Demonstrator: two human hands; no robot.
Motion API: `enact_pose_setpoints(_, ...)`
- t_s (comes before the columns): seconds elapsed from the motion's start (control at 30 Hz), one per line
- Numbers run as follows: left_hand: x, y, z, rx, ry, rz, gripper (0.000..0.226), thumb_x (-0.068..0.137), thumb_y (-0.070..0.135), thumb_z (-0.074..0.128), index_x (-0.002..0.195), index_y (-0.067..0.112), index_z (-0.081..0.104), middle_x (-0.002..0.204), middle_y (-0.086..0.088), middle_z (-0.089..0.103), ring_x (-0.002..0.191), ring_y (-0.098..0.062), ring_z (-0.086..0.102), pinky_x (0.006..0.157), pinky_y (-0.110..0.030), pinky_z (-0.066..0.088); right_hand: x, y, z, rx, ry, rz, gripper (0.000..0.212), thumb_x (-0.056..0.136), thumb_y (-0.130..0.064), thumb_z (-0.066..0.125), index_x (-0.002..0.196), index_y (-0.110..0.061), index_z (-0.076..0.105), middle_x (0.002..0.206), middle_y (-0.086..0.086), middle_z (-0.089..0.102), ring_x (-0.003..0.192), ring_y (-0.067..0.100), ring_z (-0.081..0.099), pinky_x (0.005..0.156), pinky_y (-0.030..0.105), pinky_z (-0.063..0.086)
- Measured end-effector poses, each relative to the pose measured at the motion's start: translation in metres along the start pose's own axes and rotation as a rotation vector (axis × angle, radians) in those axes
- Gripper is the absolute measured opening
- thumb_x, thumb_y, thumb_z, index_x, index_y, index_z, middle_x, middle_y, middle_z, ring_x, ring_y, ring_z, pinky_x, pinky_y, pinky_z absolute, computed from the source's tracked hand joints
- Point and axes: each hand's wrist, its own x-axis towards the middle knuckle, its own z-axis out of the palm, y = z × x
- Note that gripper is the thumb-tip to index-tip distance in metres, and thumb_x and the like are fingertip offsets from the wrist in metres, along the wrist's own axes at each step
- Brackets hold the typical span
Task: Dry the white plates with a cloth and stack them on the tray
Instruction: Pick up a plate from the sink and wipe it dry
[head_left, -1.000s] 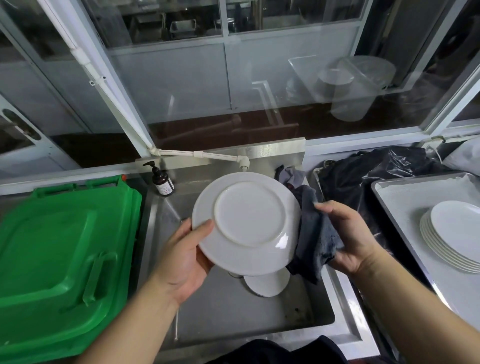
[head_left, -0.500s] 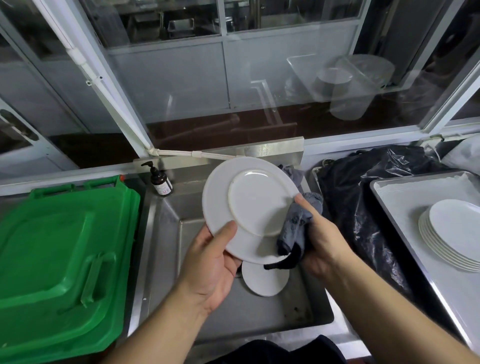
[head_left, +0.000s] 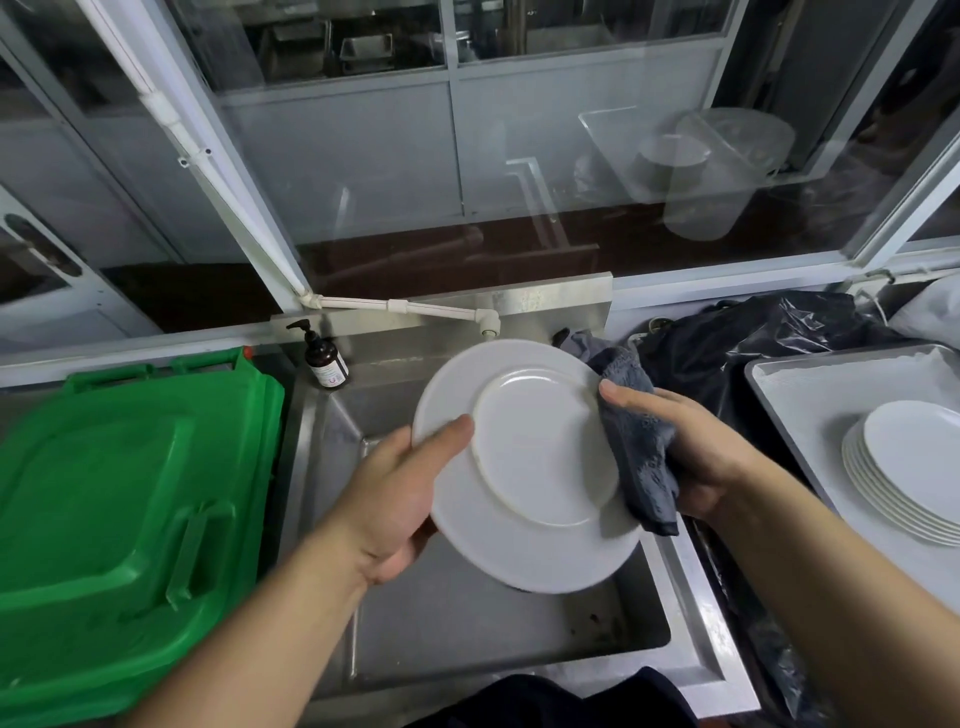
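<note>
A white plate (head_left: 524, 462) is held over the steel sink (head_left: 467, 639), its underside and foot ring facing me. My left hand (head_left: 400, 499) grips its left rim, thumb on the back. My right hand (head_left: 696, 452) holds a grey-blue cloth (head_left: 636, 447) against the plate's right rim, thumb on the cloth. A stack of several white plates (head_left: 909, 467) sits on the metal tray (head_left: 810, 395) at the right. The plate in my hands hides whatever lies beneath it in the sink.
A green plastic bin lid (head_left: 119, 519) fills the left side. A brown pump bottle (head_left: 323, 358) stands at the sink's back corner under a white pipe tap (head_left: 447, 312). A black plastic bag (head_left: 743, 343) lies between sink and tray. Glass panels rise behind.
The plate has tilted and come lower and nearer to me, covering the plate in the sink. My right hand with the cloth has slid from the plate's lower right to its right rim.
</note>
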Motion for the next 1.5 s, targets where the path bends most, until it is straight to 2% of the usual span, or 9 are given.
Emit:
enact_pose_setpoints(0.13,-0.002,-0.002,0.009,-0.044,0.070,0.138,0.024,0.080,0.035,0.072,0.097,0.027,0.086,0.110,-0.015,0.081,0.102,-0.027,0.079,0.075,-0.034,0.065,0.007,0.007,0.015,0.225,0.011,0.009,0.060,0.082,-0.029,0.083,0.132,0.001,0.070,0.116,0.022,0.073,0.091,0.033,0.075,0.077,0.045,0.066)
enact_pose_setpoints(0.37,-0.005,-0.035,0.039,-0.104,0.259,0.256,0.020,0.086,0.047,0.067,0.100,0.049,0.082,0.114,0.003,0.081,0.112,-0.022,0.076,0.096,-0.044,0.059,0.011,0.040,0.046,0.414,0.123,-0.005,0.052,0.080,-0.044,0.079,0.117,-0.008,0.076,0.107,0.012,0.082,0.088,0.025,0.082,0.062,0.038,0.065)
enact_pose_setpoints(0.57,0.000,-0.030,0.018,-0.169,0.135,0.120,0.021,0.081,0.023,0.079,0.099,0.031,0.086,0.111,-0.007,0.082,0.097,-0.019,0.079,0.072,-0.032,0.064,0.006,0.031,0.033,0.364,0.104,-0.043,0.051,0.086,-0.033,0.080,0.128,-0.005,0.076,0.130,0.019,0.075,0.116,0.035,0.074,0.105,0.056,0.057)
enact_pose_setpoints(0.8,0.010,0.006,-0.016,0.009,0.117,0.029,0.054,0.078,0.046,0.076,0.125,0.020,0.075,0.115,-0.016,0.079,0.103,-0.039,0.077,0.085,-0.050,0.063,0.000,0.001,0.022,0.032,0.002,-0.111,0.035,0.080,-0.022,0.083,0.106,-0.001,0.076,0.101,0.023,0.077,0.080,0.033,0.078,0.068,0.041,0.065)
enact_pose_setpoints(1.0,0.005,0.002,-0.004,-0.083,0.231,0.128,0.017,0.093,0.037,0.072,0.105,0.031,0.082,0.111,-0.009,0.081,0.098,-0.031,0.079,0.077,-0.048,0.066,0.000,0.013,0.043,0.252,0.167,-0.135,0.049,0.088,-0.023,0.082,0.130,0.001,0.071,0.122,0.024,0.076,0.111,0.041,0.075,0.098,0.057,0.061)
enact_pose_setpoints(1.1,0.002,-0.013,0.014,-0.167,0.324,0.149,0.015,0.104,0.036,0.063,0.110,0.036,0.077,0.114,0.003,0.081,0.104,-0.024,0.078,0.090,-0.049,0.063,-0.001,0.030,0.053,0.370,0.201,-0.090,0.056,0.084,-0.034,0.083,0.131,-0.005,0.073,0.125,0.019,0.077,0.115,0.038,0.075,0.098,0.056,0.061)
enact_pose_setpoints(1.3,-0.005,-0.030,0.026,-0.238,0.211,0.106,0.041,0.093,0.036,0.065,0.134,0.035,0.065,0.124,0.003,0.078,0.108,-0.017,0.077,0.079,-0.035,0.065,-0.003,0.042,0.048,0.449,0.180,0.000,0.041,0.100,-0.035,0.070,0.131,-0.009,0.071,0.113,0.015,0.081,0.102,0.030,0.079,0.088,0.044,0.064)
enact_pose_setpoints(1.4,-0.003,-0.017,0.008,-0.215,0.196,0.042,0.066,0.073,0.031,0.070,0.137,0.013,0.066,0.127,-0.016,0.075,0.116,-0.031,0.073,0.089,-0.041,0.055,-0.005,0.031,0.036,0.338,0.127,-0.037,0.048,0.094,-0.030,0.077,0.134,-0.004,0.071,0.130,0.020,0.074,0.117,0.037,0.074,0.099,0.053,0.060)
enact_pose_setpoints(1.5,0.002,0.003,-0.008,-0.103,0.148,-0.012,0.065,0.074,0.038,0.070,0.133,0.013,0.069,0.123,-0.018,0.076,0.119,-0.037,0.070,0.100,-0.045,0.052,-0.006,0.013,0.026,0.150,0.083,-0.073,0.049,0.087,-0.025,0.081,0.129,0.001,0.073,0.124,0.025,0.075,0.107,0.038,0.077,0.085,0.048,0.065)
